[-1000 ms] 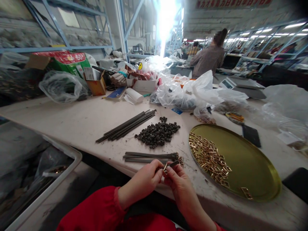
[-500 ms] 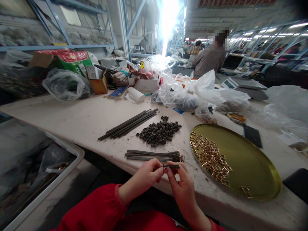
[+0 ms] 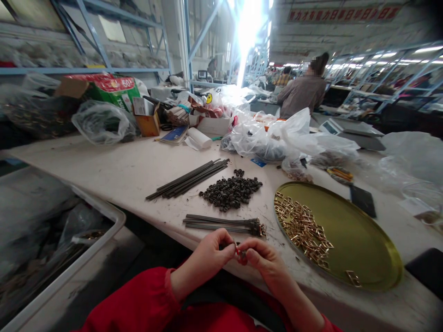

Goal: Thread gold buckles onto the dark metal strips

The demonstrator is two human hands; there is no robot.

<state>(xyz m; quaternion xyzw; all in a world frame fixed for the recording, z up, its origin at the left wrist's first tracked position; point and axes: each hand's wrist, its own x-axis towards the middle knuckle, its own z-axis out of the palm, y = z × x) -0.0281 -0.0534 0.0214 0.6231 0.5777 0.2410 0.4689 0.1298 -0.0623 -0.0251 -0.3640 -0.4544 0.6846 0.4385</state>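
Close together at the front edge of the table, my left hand (image 3: 217,249) and my right hand (image 3: 263,261) are pinched around one dark strap (image 3: 242,254). Only a short bit of it shows between the fingertips; my fingers hide the rest. Just beyond my hands lies a bundle of dark straps (image 3: 218,222) with gold buckles at their right end. Behind that bundle is a pile of small dark loops (image 3: 230,192). To the right stands a round gold tray (image 3: 363,230) with a heap of gold rectangular buckles (image 3: 304,228) along its left side.
More long dark strips (image 3: 187,180) lie left of the loop pile. Plastic bags (image 3: 266,136) and a cardboard box cover the table's back. A dark phone-like slab (image 3: 362,201) lies behind the tray. At lower left is a white bin (image 3: 116,221). A person (image 3: 302,92) is farther off.
The strap end that stuck out over my right fingers is now folded down and mostly hidden. My right fingers have curled in closer around it. The camera view has shifted slightly.
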